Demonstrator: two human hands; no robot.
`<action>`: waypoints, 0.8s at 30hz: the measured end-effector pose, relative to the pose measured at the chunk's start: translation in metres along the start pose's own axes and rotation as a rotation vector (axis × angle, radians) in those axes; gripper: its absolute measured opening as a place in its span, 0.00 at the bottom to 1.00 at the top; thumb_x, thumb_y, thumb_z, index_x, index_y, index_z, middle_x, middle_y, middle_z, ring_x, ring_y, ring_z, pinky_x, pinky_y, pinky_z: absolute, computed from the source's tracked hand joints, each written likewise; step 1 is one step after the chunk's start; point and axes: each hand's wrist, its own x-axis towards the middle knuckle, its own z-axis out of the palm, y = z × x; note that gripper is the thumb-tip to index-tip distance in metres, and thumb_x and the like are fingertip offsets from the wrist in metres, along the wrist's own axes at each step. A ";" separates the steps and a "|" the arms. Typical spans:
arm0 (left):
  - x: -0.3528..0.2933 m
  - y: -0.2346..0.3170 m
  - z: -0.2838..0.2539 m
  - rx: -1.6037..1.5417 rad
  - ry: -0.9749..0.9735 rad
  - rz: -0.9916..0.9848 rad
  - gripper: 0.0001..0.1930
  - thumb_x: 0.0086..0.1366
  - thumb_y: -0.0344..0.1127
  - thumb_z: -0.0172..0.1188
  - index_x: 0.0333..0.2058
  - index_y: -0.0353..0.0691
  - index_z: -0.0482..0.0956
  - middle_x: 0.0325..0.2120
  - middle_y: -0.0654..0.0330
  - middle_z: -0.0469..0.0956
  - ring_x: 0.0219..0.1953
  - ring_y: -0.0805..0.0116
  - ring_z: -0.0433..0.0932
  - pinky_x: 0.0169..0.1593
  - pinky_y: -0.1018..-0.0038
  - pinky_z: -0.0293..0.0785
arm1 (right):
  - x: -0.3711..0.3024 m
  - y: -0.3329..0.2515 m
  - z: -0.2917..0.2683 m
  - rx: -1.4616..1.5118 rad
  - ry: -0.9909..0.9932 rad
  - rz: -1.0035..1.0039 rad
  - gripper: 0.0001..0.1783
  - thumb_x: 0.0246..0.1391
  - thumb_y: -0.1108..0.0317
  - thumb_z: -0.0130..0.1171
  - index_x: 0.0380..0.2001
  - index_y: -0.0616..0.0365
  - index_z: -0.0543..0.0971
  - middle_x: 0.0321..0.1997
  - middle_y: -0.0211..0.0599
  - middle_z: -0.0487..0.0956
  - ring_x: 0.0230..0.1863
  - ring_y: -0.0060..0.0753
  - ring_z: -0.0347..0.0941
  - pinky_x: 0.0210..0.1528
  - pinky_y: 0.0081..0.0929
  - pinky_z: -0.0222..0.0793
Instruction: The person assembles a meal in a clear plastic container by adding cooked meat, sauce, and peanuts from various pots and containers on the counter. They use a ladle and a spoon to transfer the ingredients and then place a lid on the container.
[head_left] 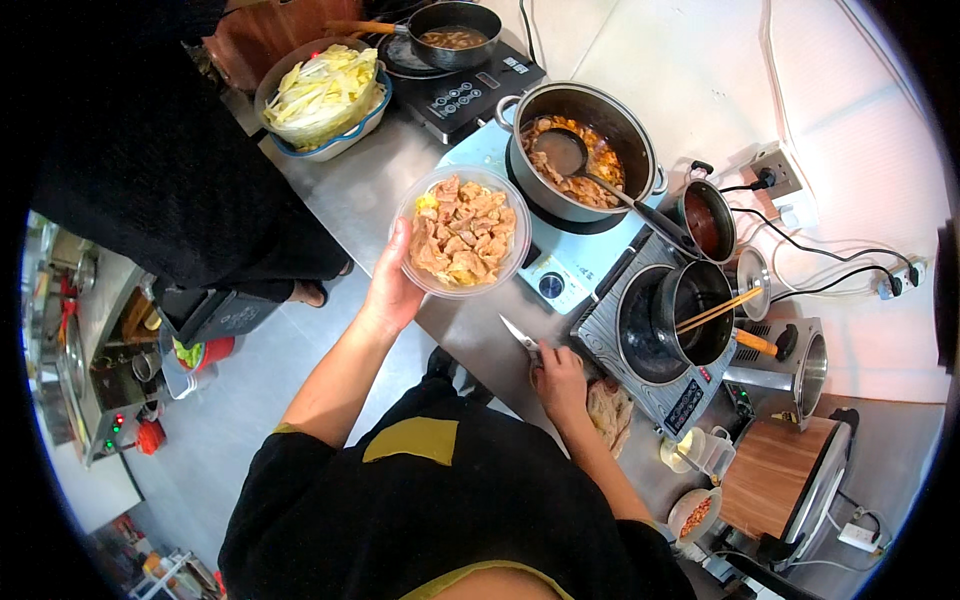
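Observation:
My left hand (393,283) grips a clear round plastic bowl (522,235) by its side. Cooked meat pieces (462,235) fill the bowl, with a bit of yellow leaf among them. Low over the counter, the fingers of my right hand (562,385) are closed round the handle end of what look like scissors (515,332); the pointed metal blade sticks out, and the handles are mostly hidden. A crumpled cloth (608,412) lies beside my right wrist. Beyond the bowl stands a large steel pot (588,208) of brown stew, with a ladle (562,152) resting in it.
A black pot (690,325) with chopsticks sits on the patterned cooker (595,325) at right. Far left, a bowl of sliced cabbage (325,85) stands near a pan (465,25) on a black cooker. Another person (190,190) stands at left. Power cords (830,250) run along the wall.

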 end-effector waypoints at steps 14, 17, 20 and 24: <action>0.020 0.016 -0.009 -0.128 -0.007 0.062 0.36 0.65 0.61 0.45 0.62 0.40 0.56 0.62 0.56 0.60 0.63 0.58 0.58 0.65 0.59 0.53 | 0.209 0.076 -0.210 0.331 -0.503 0.323 0.21 0.54 0.59 0.56 0.50 0.55 0.74 0.29 0.48 0.78 0.35 0.47 0.77 0.36 0.37 0.72; 0.024 0.024 -0.014 -0.132 0.012 0.096 0.36 0.65 0.60 0.45 0.62 0.39 0.56 0.61 0.56 0.60 0.63 0.59 0.59 0.65 0.60 0.53 | 0.195 0.081 -0.210 0.112 -0.219 -0.021 0.20 0.51 0.63 0.57 0.48 0.56 0.74 0.28 0.44 0.78 0.32 0.46 0.77 0.33 0.38 0.72; 0.030 0.029 -0.023 -0.146 -0.007 0.095 0.36 0.65 0.59 0.45 0.62 0.37 0.56 0.61 0.56 0.60 0.63 0.60 0.59 0.65 0.62 0.54 | 0.185 0.060 -0.216 -0.256 -0.042 -0.118 0.22 0.49 0.65 0.59 0.49 0.55 0.73 0.28 0.41 0.78 0.30 0.46 0.76 0.31 0.39 0.72; 0.041 0.030 -0.020 -0.145 -0.015 0.082 0.37 0.64 0.59 0.47 0.62 0.37 0.56 0.61 0.55 0.60 0.63 0.58 0.59 0.65 0.62 0.53 | 0.193 0.059 -0.214 -0.366 -0.052 -0.063 0.24 0.49 0.65 0.58 0.52 0.53 0.72 0.28 0.42 0.76 0.31 0.48 0.76 0.32 0.40 0.72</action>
